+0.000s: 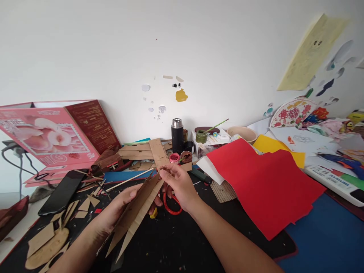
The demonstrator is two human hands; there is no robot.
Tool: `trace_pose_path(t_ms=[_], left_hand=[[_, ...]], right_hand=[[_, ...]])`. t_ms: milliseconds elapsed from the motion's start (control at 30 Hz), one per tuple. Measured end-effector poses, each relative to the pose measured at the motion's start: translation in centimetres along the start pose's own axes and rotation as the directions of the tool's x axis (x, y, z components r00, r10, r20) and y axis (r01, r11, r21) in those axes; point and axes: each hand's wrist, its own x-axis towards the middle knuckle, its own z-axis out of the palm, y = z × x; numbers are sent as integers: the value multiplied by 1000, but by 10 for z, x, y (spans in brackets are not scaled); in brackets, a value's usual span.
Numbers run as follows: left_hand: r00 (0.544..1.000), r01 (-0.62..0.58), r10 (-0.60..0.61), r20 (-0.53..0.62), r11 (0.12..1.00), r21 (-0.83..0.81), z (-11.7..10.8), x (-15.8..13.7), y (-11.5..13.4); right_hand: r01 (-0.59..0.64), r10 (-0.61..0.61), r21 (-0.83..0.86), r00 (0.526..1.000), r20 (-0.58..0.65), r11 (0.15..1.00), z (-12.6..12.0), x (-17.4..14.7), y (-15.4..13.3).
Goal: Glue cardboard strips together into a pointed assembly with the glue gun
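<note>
A folded strip of brown cardboard [136,212] slants up and away in front of me, its layers spread apart at the near end. My left hand [122,203] grips it from the left, thumb on the near side and fingertips showing beyond its right edge. At the far end, my right hand [180,185] pinches the cardboard between thumb and fingers. Just below the right hand is a red loop-shaped handle [172,209]; the rest of that tool is hidden. A small yellow piece [154,213] shows under the left fingertips.
Cardboard scraps [84,204] and a black phone [63,192] lie at left. A black flask [177,136], paint jars [174,158] and a green jar with a brush [201,136] stand at the back. Red paper [261,185] covers the right side. A pink box [51,136] leans back left.
</note>
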Motion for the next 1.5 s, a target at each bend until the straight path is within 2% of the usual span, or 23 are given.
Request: trace_pose_path(t_ms=[267,467,700,967,1367,1500], left_hand=[[999,27,-28,24,999,35,5,0,7],[998,22,-22,56,1000,8,2,1,3],[999,34,-35,39,999,29,-3,0,0],[999,42,-42,16,999,-1,-3,2,0],[995,95,-97,29,994,54,-4,0,1],[996,81,-83,36,996,49,-6,-2,0]], right_hand=[[-8,9,14,999,-32,1000,1,-1,-1],[-1,3,34,998,-56,999,1,-2,-3],[19,-6,89,989,-148,996,-3,2,-2],[-3,5,32,999,-49,999,0,0,0],[-8,10,16,997,-74,1000,2,1,2],[-5,7,31,996,-84,999,2,1,0]])
